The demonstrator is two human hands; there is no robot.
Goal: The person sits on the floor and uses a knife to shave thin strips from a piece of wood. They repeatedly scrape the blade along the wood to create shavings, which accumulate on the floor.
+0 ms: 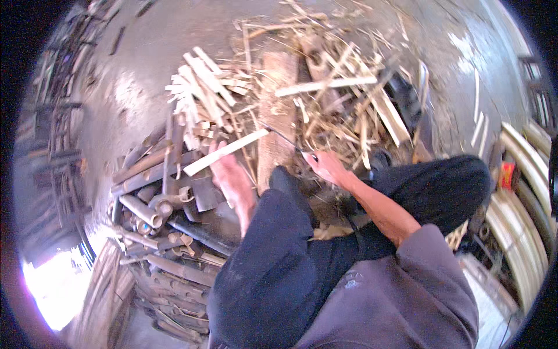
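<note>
Fingers of the left hand [232, 177] pinch a pale bamboo strip [225, 152]; right hand's [326, 167] grip closes on a thin blade [285, 138].

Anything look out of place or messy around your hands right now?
Split strips and splinters lie scattered every way across the floor beyond the plank. The left hand holds a pale strip; the right hand grips a thin blade. Nothing looks broken.
</note>
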